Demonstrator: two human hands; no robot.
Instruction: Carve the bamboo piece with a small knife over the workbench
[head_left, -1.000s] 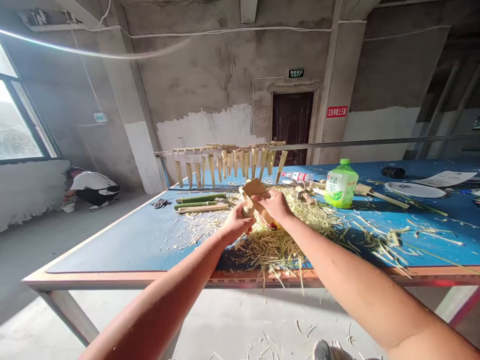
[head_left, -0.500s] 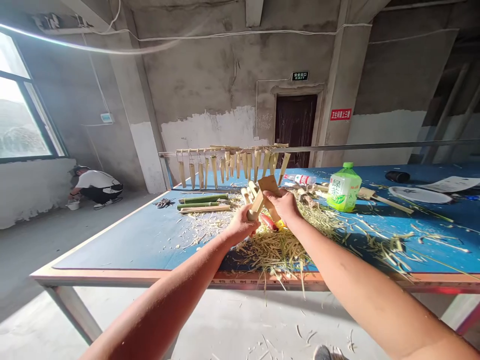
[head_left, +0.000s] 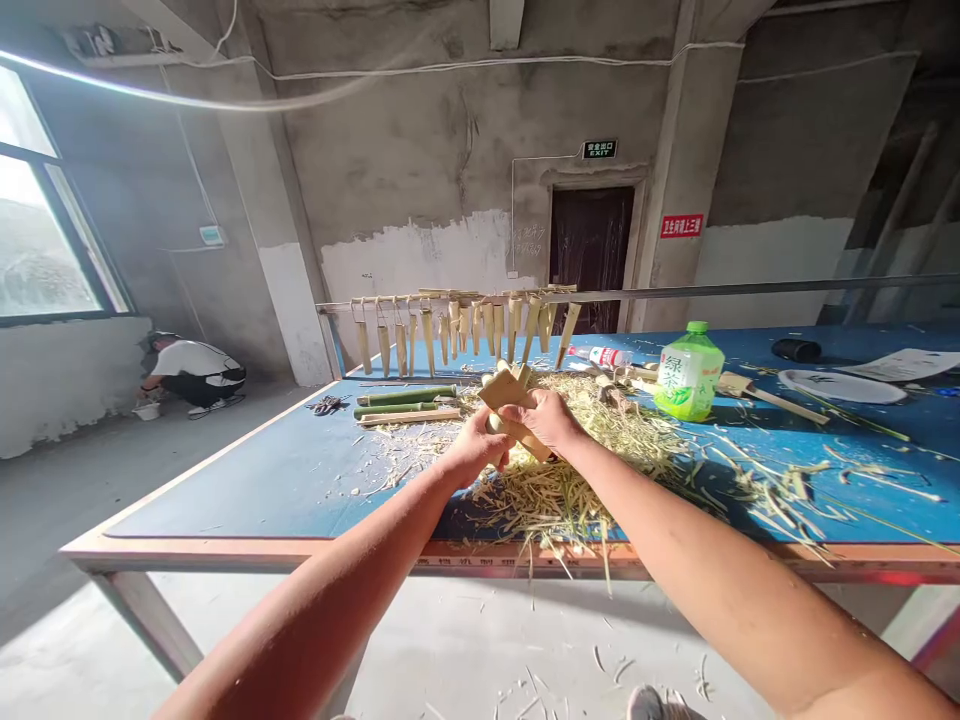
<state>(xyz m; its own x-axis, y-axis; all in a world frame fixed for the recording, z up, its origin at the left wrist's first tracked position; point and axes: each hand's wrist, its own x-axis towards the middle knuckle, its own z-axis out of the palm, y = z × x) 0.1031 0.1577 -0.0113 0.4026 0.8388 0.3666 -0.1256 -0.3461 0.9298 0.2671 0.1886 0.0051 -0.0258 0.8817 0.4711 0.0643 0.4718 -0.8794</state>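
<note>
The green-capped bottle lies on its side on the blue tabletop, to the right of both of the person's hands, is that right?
Not quite: the head view shows the green-capped bottle standing upright. It is on the blue tabletop, to the right of the left hand and right hand.

Green-capped bottle (head_left: 689,375) near a white plate (head_left: 841,386).

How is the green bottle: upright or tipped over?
Upright: the bottle stands on the blue table, its green cap at the top.
</note>
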